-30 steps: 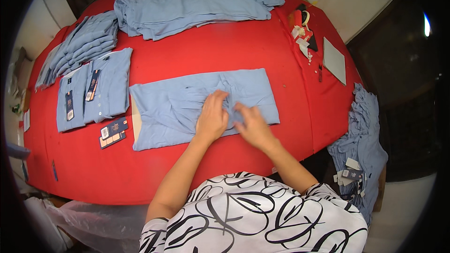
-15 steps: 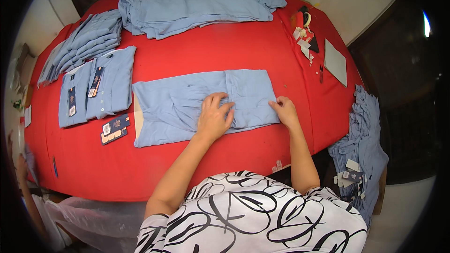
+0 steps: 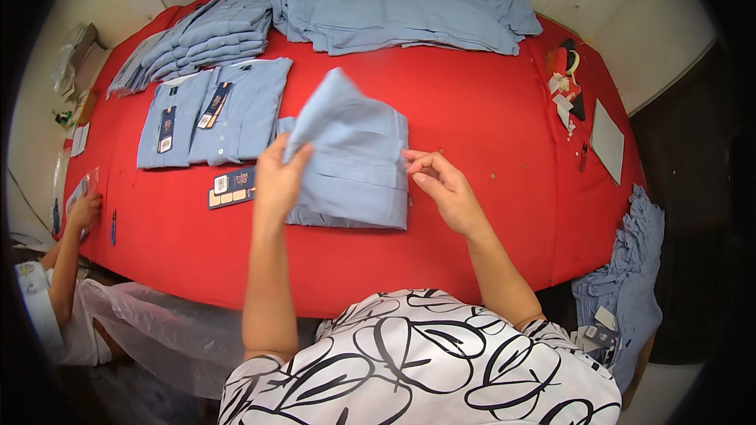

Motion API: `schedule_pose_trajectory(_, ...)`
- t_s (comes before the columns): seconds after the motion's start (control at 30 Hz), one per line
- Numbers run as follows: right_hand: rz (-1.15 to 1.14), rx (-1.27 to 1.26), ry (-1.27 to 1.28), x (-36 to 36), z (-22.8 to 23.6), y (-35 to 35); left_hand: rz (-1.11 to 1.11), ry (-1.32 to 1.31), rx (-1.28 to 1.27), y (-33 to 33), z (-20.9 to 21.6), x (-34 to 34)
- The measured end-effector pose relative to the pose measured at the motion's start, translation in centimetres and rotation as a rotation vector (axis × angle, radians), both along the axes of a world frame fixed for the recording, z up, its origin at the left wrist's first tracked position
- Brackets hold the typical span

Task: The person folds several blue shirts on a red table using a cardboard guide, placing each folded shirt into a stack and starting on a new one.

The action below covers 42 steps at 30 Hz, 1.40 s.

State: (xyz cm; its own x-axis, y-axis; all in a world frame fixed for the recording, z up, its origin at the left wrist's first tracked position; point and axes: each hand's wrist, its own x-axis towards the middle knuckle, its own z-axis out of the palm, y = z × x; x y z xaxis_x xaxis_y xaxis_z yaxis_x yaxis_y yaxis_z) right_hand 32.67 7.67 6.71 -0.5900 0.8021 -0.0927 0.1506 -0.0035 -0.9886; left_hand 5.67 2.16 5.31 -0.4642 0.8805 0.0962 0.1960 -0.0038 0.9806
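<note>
A light-blue shirt (image 3: 350, 177) lies part-folded in front of me, one corner of its upper layer raised off the stack. My left hand (image 3: 281, 173) grips that raised layer at the left side, thumb on top and the other fingers mostly hidden. At the shirt's right folded edge is my right hand (image 3: 435, 175), fingers loosely bent and apart, their tips by the cloth. Navy cardboard tags (image 3: 234, 186) lie to the left, close to my left hand. Beyond them are two folded blue shirts (image 3: 250, 110) with tags on their fronts.
Folded shirts (image 3: 209, 35) are stacked at the far left of the red-covered table (image 3: 472, 102). Loose shirts (image 3: 409, 8) are heaped at the back. A grey card (image 3: 607, 142) and scraps lie right; tagged garments (image 3: 622, 267) hang beyond. Another person's hand (image 3: 85, 210) is at the left edge.
The shirt's right part has been folded over to the left, making it narrower. My left hand has moved from its middle to its left side and lifts a layer. The view has shifted.
</note>
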Motion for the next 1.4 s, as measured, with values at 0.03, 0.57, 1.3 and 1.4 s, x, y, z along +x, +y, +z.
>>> schedule_pose_trajectory(0.03, -0.049, -0.013, -0.176, -0.6, -0.9, -0.1, 0.111, 0.311, -0.13, -1.0, -1.3, -2.5)
schedule_pose_trajectory(0.57, -0.362, 0.539, -0.695, 1.3, -3.2, 5.1, -0.001, 0.341, -0.279, -3.6, -7.6, 5.3)
schedule_pose_trajectory(1.3, 0.439, 0.941, -0.524, 4.2, -4.8, -3.9, -0.165, 0.312, -0.211, -4.5, -5.2, 8.6)
schedule_pose_trajectory(1.4, -0.031, 0.799, -0.403, 7.2, -5.1, -5.5, -0.301, 0.333, -0.247, -4.3, -5.8, 8.8)
